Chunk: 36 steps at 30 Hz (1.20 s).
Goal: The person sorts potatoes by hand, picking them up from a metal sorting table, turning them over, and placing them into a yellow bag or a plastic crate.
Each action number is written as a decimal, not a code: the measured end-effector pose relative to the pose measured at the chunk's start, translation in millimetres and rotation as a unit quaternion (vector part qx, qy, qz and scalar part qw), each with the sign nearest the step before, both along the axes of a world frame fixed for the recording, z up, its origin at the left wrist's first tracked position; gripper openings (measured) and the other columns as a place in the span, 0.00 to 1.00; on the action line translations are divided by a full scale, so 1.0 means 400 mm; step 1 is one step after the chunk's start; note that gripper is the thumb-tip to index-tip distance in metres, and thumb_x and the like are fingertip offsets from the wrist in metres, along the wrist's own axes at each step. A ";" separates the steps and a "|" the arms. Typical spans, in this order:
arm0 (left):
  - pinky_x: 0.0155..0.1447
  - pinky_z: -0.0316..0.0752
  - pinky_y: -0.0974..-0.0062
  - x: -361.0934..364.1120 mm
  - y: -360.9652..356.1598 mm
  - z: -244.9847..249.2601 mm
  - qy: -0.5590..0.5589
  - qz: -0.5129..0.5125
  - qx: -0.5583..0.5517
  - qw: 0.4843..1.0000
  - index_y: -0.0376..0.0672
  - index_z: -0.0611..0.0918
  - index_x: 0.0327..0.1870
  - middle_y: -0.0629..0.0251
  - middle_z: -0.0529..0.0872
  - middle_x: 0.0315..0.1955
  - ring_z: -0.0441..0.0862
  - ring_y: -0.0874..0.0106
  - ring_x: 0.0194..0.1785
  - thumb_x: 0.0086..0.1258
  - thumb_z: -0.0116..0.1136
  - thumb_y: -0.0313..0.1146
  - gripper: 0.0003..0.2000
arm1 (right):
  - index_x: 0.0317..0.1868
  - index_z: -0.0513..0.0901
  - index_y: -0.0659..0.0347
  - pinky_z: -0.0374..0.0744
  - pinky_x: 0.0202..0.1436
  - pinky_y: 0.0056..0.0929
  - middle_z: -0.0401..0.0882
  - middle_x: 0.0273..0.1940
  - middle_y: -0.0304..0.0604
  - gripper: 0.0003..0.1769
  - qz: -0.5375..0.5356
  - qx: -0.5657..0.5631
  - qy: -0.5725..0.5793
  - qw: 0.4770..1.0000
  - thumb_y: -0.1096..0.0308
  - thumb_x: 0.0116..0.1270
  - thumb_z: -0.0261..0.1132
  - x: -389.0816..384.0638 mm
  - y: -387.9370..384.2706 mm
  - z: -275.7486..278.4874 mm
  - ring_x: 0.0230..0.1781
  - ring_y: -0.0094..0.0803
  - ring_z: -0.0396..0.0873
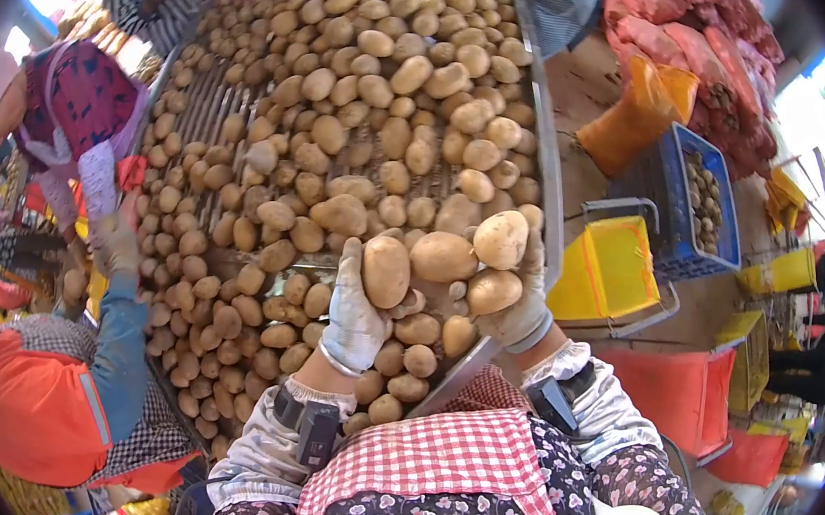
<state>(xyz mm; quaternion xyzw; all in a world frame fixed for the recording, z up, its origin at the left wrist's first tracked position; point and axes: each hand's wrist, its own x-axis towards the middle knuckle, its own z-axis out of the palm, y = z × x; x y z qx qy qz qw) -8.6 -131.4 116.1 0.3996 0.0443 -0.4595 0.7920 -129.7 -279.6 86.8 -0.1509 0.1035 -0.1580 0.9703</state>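
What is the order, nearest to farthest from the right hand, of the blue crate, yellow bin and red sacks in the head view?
1. yellow bin, just right of the right hand
2. blue crate, behind the bin
3. red sacks, top right

No readable text, label, brand, number or sign in frame; blue crate (685, 201), yellow bin (607, 268), red sacks (696, 46): no legible print.

I held one potato (386, 270) in my left hand (353, 322) and two potatoes (501, 239) in my right hand (524, 315). The table (540, 120) carried a heap (368, 102) past counting. One blue crate (664, 178) stood right of the table, and three people (76, 112) stood left of it.
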 end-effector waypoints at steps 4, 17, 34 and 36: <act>0.25 0.72 0.81 -0.105 -0.074 -0.050 -0.055 -0.071 0.110 0.990 0.47 0.80 0.47 0.67 0.84 0.29 0.79 0.73 0.25 0.75 0.42 0.59 0.24 | 0.58 0.77 0.54 0.85 0.41 0.41 0.82 0.47 0.47 0.45 0.038 0.087 0.009 0.995 0.23 0.58 0.55 -0.163 -0.044 -0.046 0.38 0.47 0.83; 0.75 0.56 0.67 -0.301 -0.529 -0.174 -0.477 -0.245 0.078 0.840 0.39 0.59 0.74 0.48 0.68 0.67 0.64 0.57 0.72 0.74 0.53 0.41 0.31 | 0.75 0.58 0.46 0.78 0.48 0.47 0.71 0.60 0.39 0.39 -0.234 -0.312 0.573 0.721 0.40 0.69 0.57 -0.556 -0.516 -0.253 0.55 0.38 0.73; 0.78 0.35 0.47 -0.069 0.190 -0.200 -0.703 -0.204 0.431 0.528 0.36 0.63 0.71 0.47 0.56 0.73 0.49 0.48 0.77 0.62 0.55 0.58 0.42 | 0.63 0.75 0.56 0.73 0.64 0.39 0.78 0.59 0.50 0.26 -0.004 -0.852 0.164 0.497 0.55 0.67 0.61 0.405 -0.069 -0.071 0.59 0.47 0.77; 0.76 0.47 0.50 -0.054 0.219 -0.215 -0.741 -0.185 0.380 0.522 0.36 0.67 0.68 0.47 0.62 0.70 0.59 0.50 0.73 0.63 0.58 0.50 0.35 | 0.62 0.76 0.56 0.72 0.64 0.39 0.78 0.60 0.50 0.28 0.111 -0.852 0.238 0.454 0.51 0.66 0.60 0.525 -0.040 -0.058 0.61 0.46 0.76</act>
